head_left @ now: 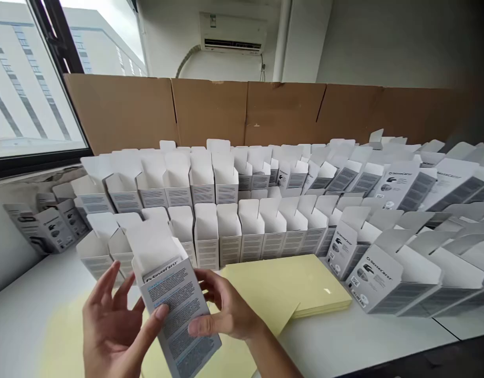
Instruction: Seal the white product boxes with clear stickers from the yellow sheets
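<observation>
A small white carton [182, 294] with printed text on its side tilts in front of me, its top flap raised. At its mouth shows a printed edge [162, 269] reading "SilverCrest"; the rest of that piece is hidden inside. My right hand [228, 310] grips the carton from the right, thumb on the printed face and fingers behind. On the other side, my left hand [115, 320] has its fingers spread apart, palm visible, with the thumb touching the carton's face. Yellow sheets [281, 278] lie under and beyond the hands.
Rows of upright white cartons [251, 231] with open tops fill the back and right of the white table [324, 341]. Several cartons [56, 226] lean by the left wall. Behind them stands a brown cardboard barrier [210, 110]. A window [29, 84] is at left.
</observation>
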{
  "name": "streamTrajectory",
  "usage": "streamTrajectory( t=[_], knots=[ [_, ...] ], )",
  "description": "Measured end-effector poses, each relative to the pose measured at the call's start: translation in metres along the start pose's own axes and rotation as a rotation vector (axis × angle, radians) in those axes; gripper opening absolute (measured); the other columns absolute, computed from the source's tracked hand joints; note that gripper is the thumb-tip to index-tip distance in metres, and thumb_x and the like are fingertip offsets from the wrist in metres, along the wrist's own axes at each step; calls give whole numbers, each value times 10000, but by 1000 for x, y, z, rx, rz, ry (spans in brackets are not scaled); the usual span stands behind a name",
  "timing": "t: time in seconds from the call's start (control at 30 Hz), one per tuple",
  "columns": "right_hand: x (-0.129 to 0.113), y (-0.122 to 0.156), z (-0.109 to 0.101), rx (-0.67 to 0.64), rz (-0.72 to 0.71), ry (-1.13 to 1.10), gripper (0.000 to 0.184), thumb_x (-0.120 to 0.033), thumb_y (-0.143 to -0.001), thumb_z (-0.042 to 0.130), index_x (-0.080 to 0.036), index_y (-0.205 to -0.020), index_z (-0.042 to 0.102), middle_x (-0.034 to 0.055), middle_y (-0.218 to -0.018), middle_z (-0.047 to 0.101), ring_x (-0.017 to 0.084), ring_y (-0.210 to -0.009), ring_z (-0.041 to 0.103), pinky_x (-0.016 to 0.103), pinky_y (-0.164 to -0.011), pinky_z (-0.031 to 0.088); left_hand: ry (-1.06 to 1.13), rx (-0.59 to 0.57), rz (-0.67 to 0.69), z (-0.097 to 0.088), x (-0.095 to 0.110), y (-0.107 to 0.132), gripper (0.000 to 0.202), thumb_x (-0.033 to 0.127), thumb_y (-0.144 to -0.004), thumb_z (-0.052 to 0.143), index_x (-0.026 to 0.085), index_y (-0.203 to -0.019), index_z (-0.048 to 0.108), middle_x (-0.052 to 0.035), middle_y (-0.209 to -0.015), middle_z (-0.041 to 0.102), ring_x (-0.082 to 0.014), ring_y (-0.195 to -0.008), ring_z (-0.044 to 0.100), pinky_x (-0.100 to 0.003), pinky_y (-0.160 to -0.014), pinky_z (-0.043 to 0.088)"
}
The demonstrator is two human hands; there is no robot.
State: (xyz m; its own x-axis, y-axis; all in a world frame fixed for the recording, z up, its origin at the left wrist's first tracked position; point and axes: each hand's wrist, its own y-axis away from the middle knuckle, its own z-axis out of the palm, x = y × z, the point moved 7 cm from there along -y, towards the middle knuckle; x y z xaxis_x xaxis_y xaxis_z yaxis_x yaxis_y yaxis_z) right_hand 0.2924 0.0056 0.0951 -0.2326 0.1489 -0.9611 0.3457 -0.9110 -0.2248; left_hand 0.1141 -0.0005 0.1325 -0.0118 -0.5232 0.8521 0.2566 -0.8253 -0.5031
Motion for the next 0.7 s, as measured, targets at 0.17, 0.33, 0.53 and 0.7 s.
streamTrajectory(
  t=[0.17, 0.33, 0.53, 0.7],
  knots=[
    [-84, 18, -30, 122, -109, 308, 733, -307, -659, 854, -291, -1333, 567, 56, -1276, 645, 289, -1156, 595, 454, -1015, 439, 161, -207, 151, 63, 40, -23, 731, 323, -701, 825, 368, -1351, 493, -54, -1525, 415, -326, -1317, 500, -401, -892, 624],
    [-141, 26, -80, 189, -143, 401, 504, -303, -719, 810, -270, -1190, 634, 68, -1208, 676, 300, -1013, 661, 456, -849, 537, 349, -436, 212, 140, 56, -52, 718, 333, -693, 830, 316, -1318, 475, -96, -1493, 439, -280, -1302, 515, -394, -968, 554],
    [-192, 35, -169, 538, -360, 467, 419, -321, -665, 842, -262, -1041, 666, 44, -1065, 716, 293, -1013, 661, 480, -900, 539, 5, -673, 92, 209, 12, -74, 272, 389, -907, 545, 160, -920, 691, -89, -996, 710, -181, -832, 659, -298, -717, 535],
    [-212, 10, -205, 624, -516, 454, 457, -308, -634, 859, -265, -1042, 657, 32, -1109, 701, 280, -1092, 638, 496, -1006, 490, -608, -808, 427, 257, -13, -71, 302, 244, -891, 498, 142, -1121, 663, -164, -1373, 572, -207, -808, 688, -329, -659, 518]
  ],
)
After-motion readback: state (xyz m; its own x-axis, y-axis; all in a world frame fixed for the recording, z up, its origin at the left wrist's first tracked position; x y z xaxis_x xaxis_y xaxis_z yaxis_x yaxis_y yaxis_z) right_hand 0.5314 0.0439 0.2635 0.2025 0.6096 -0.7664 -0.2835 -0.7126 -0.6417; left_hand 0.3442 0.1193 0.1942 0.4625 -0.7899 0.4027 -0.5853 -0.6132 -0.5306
